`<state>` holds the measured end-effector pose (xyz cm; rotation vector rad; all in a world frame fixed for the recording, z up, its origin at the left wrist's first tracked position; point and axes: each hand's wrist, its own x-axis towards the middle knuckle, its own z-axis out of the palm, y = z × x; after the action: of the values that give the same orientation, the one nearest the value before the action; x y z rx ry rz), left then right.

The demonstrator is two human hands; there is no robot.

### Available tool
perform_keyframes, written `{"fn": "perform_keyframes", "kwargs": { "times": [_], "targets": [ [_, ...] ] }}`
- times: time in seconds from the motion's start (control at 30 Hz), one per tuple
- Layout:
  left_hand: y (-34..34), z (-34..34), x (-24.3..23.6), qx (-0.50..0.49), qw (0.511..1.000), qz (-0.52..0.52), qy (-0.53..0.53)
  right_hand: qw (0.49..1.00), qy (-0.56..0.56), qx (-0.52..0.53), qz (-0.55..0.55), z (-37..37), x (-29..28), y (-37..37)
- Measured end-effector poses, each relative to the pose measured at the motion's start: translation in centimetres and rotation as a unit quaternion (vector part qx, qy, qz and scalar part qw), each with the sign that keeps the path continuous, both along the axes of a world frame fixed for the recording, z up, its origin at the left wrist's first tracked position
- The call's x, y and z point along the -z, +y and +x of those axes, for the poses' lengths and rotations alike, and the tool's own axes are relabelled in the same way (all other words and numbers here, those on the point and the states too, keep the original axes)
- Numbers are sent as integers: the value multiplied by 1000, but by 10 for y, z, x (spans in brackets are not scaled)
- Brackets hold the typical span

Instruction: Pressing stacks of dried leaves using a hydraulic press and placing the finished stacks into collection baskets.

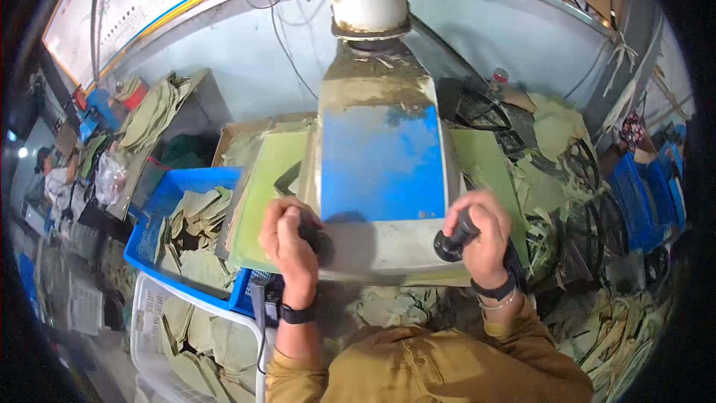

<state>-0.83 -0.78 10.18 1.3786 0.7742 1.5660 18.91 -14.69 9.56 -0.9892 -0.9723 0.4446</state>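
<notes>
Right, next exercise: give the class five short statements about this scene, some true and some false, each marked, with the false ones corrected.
1. The left hand is closed around a black handle. True.
2. The right hand hangs free. False: the right hand grips another black handle.
3. The machine's front panel is blue. True.
4. The blue basket is empty. False: pale green pieces lie in the blue basket.
5. Only one wrist wears a dark band. False: there is a dark band on the left wrist and another on the right wrist.
</notes>
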Motion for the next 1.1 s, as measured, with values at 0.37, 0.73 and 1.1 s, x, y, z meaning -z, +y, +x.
{"fn": "perform_keyframes", "kwargs": {
  "times": [0.37,0.73,1.1],
  "targets": [
    [-12,12,30,-32,999,-3,14,1000,0,16,11,13,21,0],
    [-3,7,44,-80,995,32,49,999,-44,-13,-1,14,31,2],
    [138,-87,11,-177,969,83,150,901,-295,-304,-94,-22,2,62]
  ]
}}
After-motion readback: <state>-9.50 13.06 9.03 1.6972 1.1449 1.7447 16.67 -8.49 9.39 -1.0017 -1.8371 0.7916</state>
